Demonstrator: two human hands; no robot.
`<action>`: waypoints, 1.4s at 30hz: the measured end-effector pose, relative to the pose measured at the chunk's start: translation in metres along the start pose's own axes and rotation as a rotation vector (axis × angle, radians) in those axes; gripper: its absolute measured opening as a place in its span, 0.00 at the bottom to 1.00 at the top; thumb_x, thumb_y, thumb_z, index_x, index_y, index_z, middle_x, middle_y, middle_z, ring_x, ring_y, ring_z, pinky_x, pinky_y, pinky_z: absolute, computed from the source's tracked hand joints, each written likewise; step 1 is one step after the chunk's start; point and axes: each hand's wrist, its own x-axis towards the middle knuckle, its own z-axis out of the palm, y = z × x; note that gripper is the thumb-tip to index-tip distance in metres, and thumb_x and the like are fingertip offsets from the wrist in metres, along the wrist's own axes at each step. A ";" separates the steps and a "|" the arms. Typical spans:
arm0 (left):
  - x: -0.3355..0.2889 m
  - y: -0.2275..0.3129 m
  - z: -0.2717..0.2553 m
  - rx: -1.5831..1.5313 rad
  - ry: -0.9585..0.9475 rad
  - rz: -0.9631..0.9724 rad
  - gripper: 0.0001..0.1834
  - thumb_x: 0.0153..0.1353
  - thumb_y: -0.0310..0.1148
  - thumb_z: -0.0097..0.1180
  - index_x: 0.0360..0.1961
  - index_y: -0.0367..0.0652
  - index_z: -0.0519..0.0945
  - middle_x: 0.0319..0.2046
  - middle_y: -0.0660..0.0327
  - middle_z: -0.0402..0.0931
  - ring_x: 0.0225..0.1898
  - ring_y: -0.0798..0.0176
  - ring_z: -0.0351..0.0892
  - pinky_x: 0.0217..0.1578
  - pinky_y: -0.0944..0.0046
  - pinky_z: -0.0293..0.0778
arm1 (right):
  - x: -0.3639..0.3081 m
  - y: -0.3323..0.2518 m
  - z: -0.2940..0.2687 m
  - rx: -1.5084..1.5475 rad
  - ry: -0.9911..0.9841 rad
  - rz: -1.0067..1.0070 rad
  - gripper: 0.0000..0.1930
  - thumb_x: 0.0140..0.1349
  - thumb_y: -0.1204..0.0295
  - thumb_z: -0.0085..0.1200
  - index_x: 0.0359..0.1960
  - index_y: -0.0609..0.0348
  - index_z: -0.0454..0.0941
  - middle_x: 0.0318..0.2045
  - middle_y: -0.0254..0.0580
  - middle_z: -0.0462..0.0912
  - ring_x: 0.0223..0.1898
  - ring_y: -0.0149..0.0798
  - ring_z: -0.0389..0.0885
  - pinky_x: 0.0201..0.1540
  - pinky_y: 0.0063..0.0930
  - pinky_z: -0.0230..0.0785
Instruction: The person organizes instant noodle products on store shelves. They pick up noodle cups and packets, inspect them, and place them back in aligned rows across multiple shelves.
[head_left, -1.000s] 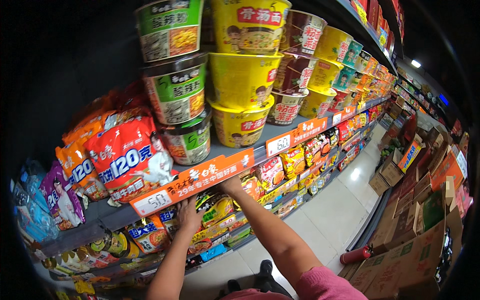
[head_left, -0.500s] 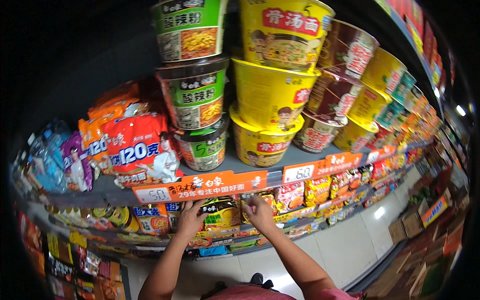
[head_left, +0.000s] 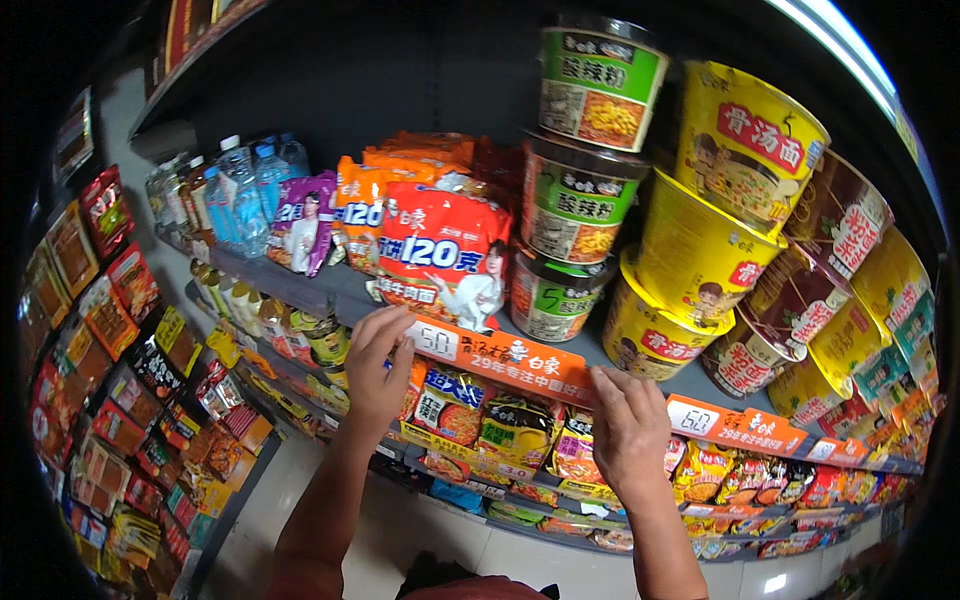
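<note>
Head view: both hands are bracketing an orange label strip (head_left: 505, 364) on the shelf's (head_left: 335, 290) near edge.
Left hand (head_left: 376, 360) is bending its fingers at the left end, right hand (head_left: 632, 420) is curling over the right; whether either is gripping, I cannot tell. The strip is already lying along the edge; whether it is fully fastened is not showing.

Yellow tubs (head_left: 695, 250) — stacked, bottles (head_left: 243, 190), tiled floor (head_left: 430, 530)

Bare left grip (head_left: 378, 358), bare right grip (head_left: 632, 428); dark-red sleeve (head_left: 305, 580), dark-red top (head_left: 478, 590).
</note>
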 end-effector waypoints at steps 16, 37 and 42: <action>0.034 -0.026 -0.026 0.099 -0.301 0.217 0.13 0.57 0.29 0.62 0.44 0.43 0.83 0.44 0.61 0.77 0.48 0.52 0.74 0.50 0.54 0.73 | 0.039 -0.029 0.045 0.202 -0.022 0.235 0.07 0.50 0.86 0.59 0.28 0.62 0.75 0.29 0.49 0.74 0.31 0.54 0.75 0.35 0.41 0.68; 0.040 -0.055 -0.018 -0.024 -0.245 0.264 0.04 0.57 0.27 0.52 0.32 0.44 0.78 0.33 0.60 0.72 0.43 0.53 0.73 0.49 0.52 0.68 | 0.043 -0.044 0.068 0.194 0.012 0.358 0.07 0.53 0.89 0.56 0.30 0.68 0.72 0.30 0.46 0.72 0.32 0.45 0.73 0.38 0.30 0.67; 0.040 -0.055 -0.016 -0.007 -0.226 0.274 0.03 0.58 0.27 0.52 0.31 0.45 0.78 0.33 0.60 0.72 0.43 0.54 0.74 0.49 0.53 0.68 | 0.039 -0.041 0.071 0.136 0.029 0.351 0.07 0.54 0.89 0.55 0.30 0.68 0.71 0.30 0.46 0.72 0.32 0.45 0.73 0.39 0.31 0.68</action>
